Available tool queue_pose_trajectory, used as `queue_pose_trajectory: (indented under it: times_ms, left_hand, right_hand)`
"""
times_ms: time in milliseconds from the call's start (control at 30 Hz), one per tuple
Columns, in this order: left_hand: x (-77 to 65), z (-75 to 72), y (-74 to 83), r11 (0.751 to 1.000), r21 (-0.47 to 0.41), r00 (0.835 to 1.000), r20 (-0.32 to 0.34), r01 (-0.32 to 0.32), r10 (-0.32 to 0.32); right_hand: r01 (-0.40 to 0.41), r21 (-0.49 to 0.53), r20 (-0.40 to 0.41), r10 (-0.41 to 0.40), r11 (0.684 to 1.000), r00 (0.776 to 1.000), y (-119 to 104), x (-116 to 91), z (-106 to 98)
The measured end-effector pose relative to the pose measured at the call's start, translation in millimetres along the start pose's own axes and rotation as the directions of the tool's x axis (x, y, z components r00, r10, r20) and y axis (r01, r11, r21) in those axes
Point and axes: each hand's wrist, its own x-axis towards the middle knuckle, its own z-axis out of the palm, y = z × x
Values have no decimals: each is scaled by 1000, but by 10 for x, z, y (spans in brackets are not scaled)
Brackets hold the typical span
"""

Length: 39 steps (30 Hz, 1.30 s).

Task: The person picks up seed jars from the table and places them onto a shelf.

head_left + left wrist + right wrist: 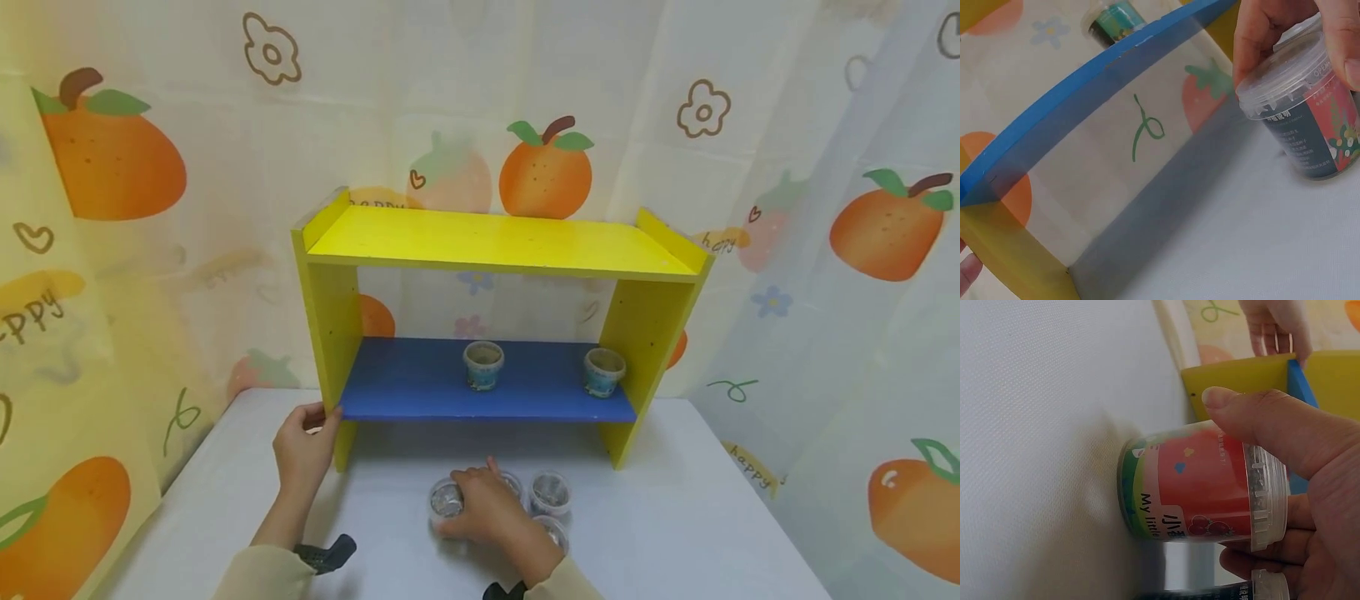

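My right hand (491,508) holds a small lidded plastic cup (445,497) from above, its thumb and fingers around the lid end. The right wrist view shows this cup (1204,487) with a red and green label, its base close over the white table. A dark panel of the label shows on the cup (1310,119) in the left wrist view. My left hand (303,450) grips the yellow side panel (330,333) of a shelf unit, level with its blue board (412,383). Only its fingertips (969,272) show in the left wrist view.
Several similar cups, among them one cup (551,492), stand beside the right hand. Two blue-labelled cups sit on the blue board, one cup (483,367) near the middle and another cup (602,375) by the right panel. The yellow top board (502,242) overhangs them.
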Motion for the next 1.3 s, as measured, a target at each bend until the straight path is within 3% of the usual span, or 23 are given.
queue_pose_trajectory:
  times_ms: [433,967,1167,1300]
  left_hand:
    - [-11,-60,-65,1000,2,1000,25,18,-18]
    - [32,-105,-4,999,7,997,62,44,-44]
    - [30,-97,-25,999,6,997,66,45,-45]
    - [33,-88,-21,999,-5,997,73,36,-35]
  right_hand:
    - [-16,17,37,15,1000,999,-3,-1,55]
    - [73,-26,-73,-75,997,995,-85,-21,67]
    - [80,141,-135,-61,987,989,-118,46,56]
    - [62,333,-168,-5,941,986,-173,93,-93]
